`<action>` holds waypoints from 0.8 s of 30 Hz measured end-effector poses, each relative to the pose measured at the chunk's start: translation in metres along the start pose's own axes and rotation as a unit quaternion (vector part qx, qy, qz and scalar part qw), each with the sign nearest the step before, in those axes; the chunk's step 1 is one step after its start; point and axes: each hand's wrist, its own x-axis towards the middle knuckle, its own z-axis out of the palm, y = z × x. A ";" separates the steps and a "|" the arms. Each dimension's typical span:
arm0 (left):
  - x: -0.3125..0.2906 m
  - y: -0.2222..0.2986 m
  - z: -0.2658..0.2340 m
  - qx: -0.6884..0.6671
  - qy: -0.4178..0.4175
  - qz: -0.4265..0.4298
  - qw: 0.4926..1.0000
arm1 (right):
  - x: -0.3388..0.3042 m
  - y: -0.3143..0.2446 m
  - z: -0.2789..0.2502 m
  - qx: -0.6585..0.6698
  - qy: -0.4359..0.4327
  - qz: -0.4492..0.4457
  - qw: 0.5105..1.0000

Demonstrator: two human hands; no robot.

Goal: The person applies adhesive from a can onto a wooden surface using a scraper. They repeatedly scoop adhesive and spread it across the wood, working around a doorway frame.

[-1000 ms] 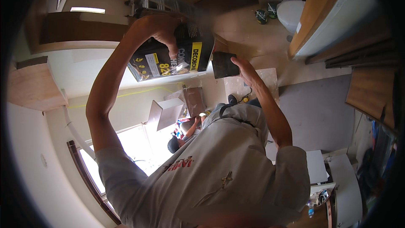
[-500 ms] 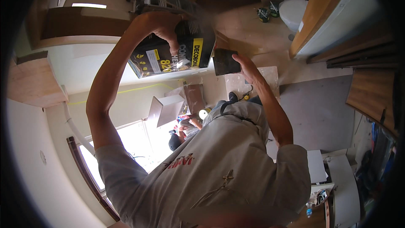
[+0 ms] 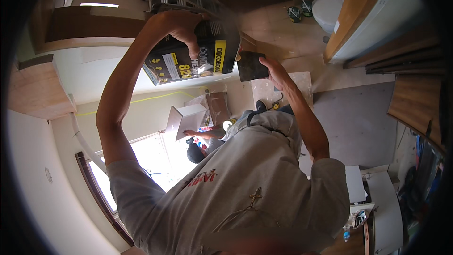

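A black rectangular tin [image 3: 207,42] with yellow bands and pale lettering is held up in front of me, lying tilted. My left hand [image 3: 181,27] grips it from above, its thumb pressed on the printed side. Close to the tin's right end, my right hand [image 3: 278,74] pinches a thin, dark, square flat piece [image 3: 251,67] by its right edge; the exact kind of piece cannot be made out. Whether this piece touches the tin is unclear. The tin's far side and most of my left fingers are hidden.
Below left, a co-worker [image 3: 196,151] reaches to a pale panel [image 3: 184,120] near a bright window [image 3: 151,160]. A metal ladder [image 3: 177,0] stands beyond the tin. Two dark cans [image 3: 295,14] sit near a white toilet [image 3: 328,14]. A large grey sheet [image 3: 354,123] lies at right.
The co-worker's arm has stretched out to the pale panel, and their head has shifted slightly. My hands, the tin and the dark square piece have barely moved.
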 end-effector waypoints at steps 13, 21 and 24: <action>-0.005 -0.006 0.003 -0.041 -0.012 0.011 0.999 | -0.004 -0.009 0.007 0.012 0.005 0.035 0.999; -0.009 -0.005 0.005 -0.071 -0.013 -0.011 0.997 | -0.005 -0.015 0.011 0.000 0.014 0.042 0.999; -0.007 -0.011 0.008 -0.060 -0.023 -0.029 0.998 | -0.005 -0.019 0.012 -0.007 0.003 0.036 0.999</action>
